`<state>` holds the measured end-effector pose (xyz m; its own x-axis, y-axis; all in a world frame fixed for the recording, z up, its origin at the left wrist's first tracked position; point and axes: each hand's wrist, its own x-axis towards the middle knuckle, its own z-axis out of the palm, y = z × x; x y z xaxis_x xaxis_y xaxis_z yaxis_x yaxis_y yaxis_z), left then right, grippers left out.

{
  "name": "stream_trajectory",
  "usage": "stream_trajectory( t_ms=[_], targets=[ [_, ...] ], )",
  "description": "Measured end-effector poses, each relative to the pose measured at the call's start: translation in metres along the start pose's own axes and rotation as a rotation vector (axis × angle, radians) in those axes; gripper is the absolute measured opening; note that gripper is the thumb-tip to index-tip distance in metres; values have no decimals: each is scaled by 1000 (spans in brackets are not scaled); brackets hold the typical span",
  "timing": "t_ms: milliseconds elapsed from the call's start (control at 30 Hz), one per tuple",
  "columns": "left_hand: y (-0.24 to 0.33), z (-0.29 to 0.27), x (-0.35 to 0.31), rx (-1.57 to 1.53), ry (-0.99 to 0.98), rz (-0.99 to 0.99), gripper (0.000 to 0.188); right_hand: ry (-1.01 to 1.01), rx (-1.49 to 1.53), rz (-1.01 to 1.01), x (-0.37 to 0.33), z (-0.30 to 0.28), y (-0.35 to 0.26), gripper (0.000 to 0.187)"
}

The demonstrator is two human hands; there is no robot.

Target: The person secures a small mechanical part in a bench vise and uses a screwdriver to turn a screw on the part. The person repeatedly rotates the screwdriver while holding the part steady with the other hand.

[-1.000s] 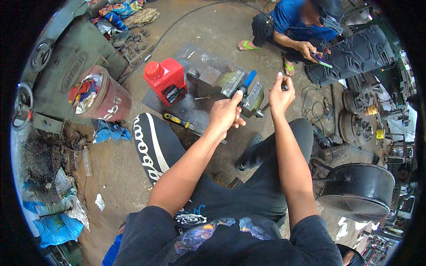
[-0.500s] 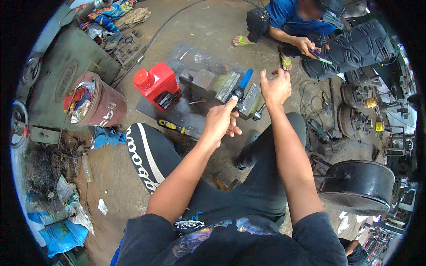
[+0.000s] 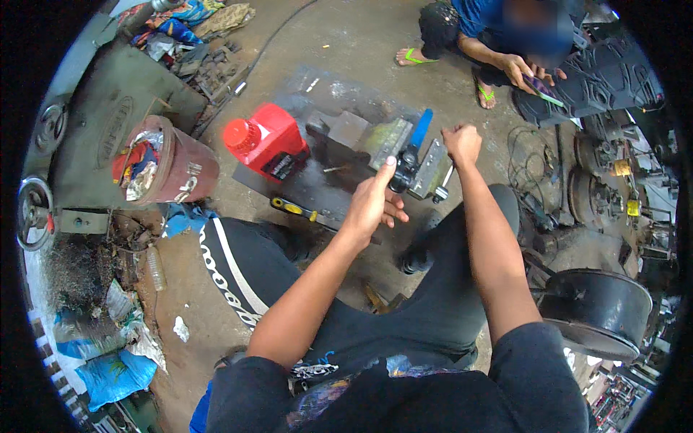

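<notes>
A metal bench vise stands low on a dark plate in front of me. Between its jaws is a black fitting with a blue lever handle pointing away from me. My left hand is at the near end of that fitting. Its thumb is stretched up against the black part, while the other fingers sit loosely apart below it. Beyond the right jaw, my right hand is closed into a fist near the vise's handle bar. Whatever its fingers may hold is hidden.
Left of the vise stands a red plastic bottle, with a yellow-and-black handled tool nearer me. A bucket of rags is farther left. At far right a person crouches holding a phone-like object. A black drum lies right.
My right hand has closed from raised, parted fingers into a fist and dropped slightly. The left thumb stays at the black fitting. The whole view has shifted a little.
</notes>
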<state>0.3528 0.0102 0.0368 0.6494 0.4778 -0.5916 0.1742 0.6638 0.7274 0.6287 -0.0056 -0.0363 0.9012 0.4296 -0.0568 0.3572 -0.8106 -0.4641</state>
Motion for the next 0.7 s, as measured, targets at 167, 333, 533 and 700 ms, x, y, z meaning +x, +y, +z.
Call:
stream_trajectory(
  t_ms=[167, 333, 533, 700],
  targets=[
    [11, -19, -16, 153, -55, 62, 72, -208, -110, -43, 22, 28, 20, 45],
    [16, -46, -48, 354, 23, 227, 65, -116, -124, -103, 45, 51, 51, 46],
    [30, -64, -126, 451, 83, 506, 43, -536, 885, 72, 84, 80, 89, 36],
    [-29, -119, -250, -37, 478, 919, 20, -296, 366, -186, 65, 66, 61, 38]
  ],
)
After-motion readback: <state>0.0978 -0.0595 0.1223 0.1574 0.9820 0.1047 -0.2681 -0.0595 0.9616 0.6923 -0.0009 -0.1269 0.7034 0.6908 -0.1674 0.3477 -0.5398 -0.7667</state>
